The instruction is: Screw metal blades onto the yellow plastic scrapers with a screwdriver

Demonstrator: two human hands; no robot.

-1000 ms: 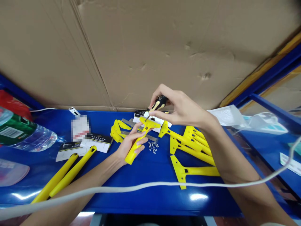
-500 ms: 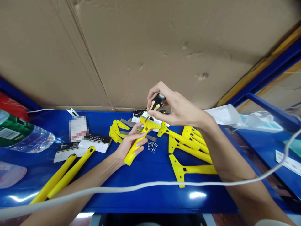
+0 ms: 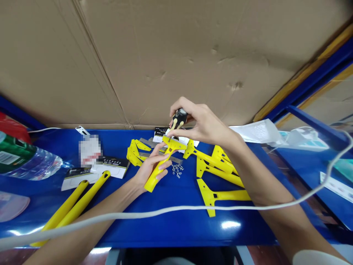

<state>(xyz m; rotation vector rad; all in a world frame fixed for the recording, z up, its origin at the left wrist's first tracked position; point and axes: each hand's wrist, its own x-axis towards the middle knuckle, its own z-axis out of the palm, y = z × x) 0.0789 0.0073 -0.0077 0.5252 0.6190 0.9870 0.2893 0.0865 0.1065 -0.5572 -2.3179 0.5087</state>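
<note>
My left hand (image 3: 151, 166) is closed around the handle of a yellow scraper (image 3: 157, 176), its head tilted up and away from me. In my right hand (image 3: 197, 119) is a screwdriver (image 3: 179, 117) with a black and cream grip, its tip pointing down at the scraper's head. My fingers partly hide the shaft. Small loose screws (image 3: 177, 170) lie on the blue table just right of the scraper. Behind it are metal blades (image 3: 176, 160) and a pile of yellow head pieces (image 3: 134, 152).
More yellow scraper bodies (image 3: 211, 197) lie at the right, two yellow handles (image 3: 82, 197) at the left near printed cards (image 3: 116, 167). A plastic bottle (image 3: 27, 158) lies at far left. A white cable (image 3: 176, 208) crosses in front, and cardboard (image 3: 165, 55) stands behind the blue table (image 3: 165, 232).
The view has shifted slightly. My right hand and the screwdriver have turned a little over the scraper's head, while my left hand keeps the same hold.
</note>
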